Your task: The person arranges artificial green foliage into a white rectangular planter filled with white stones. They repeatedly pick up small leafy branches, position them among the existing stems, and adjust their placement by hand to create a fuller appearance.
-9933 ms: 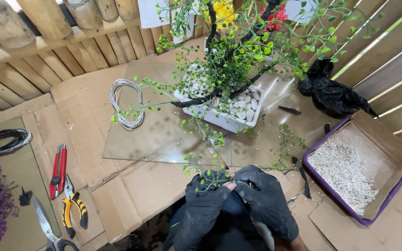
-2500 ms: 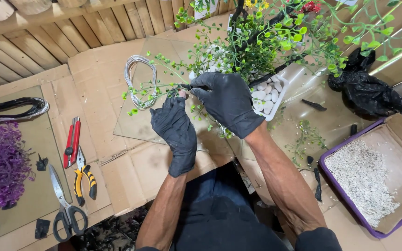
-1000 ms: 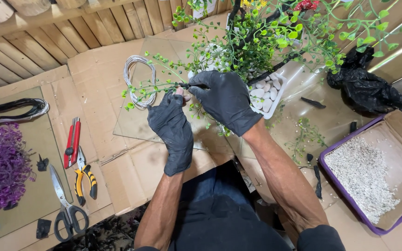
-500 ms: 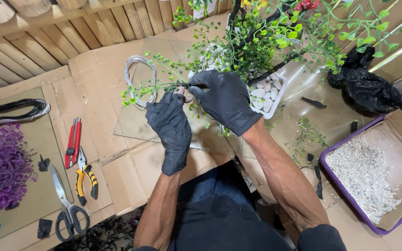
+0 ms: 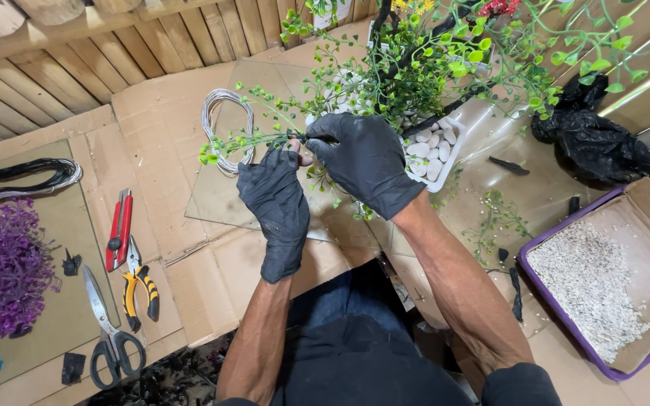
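Both gloved hands, left hand (image 5: pixel 276 199) and right hand (image 5: pixel 362 162), pinch a leafy artificial branch (image 5: pixel 246 140) above the cardboard-covered bench (image 5: pixel 152 120), apparently steadying it against the potted artificial tree (image 5: pixel 423 68).

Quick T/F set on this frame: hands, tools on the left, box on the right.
1. Both hands wear black gloves. True: the left hand and right hand are gloved.
2. The right hand holds the scissors. False: the scissors lie on the cardboard, untouched.
3. Both hands grip a leafy green sprig. True.
4. The purple-rimmed box holds purple flowers. False: it holds pale gravel.
5. The wire coil hangs on the wall. False: it lies flat behind the sprig.
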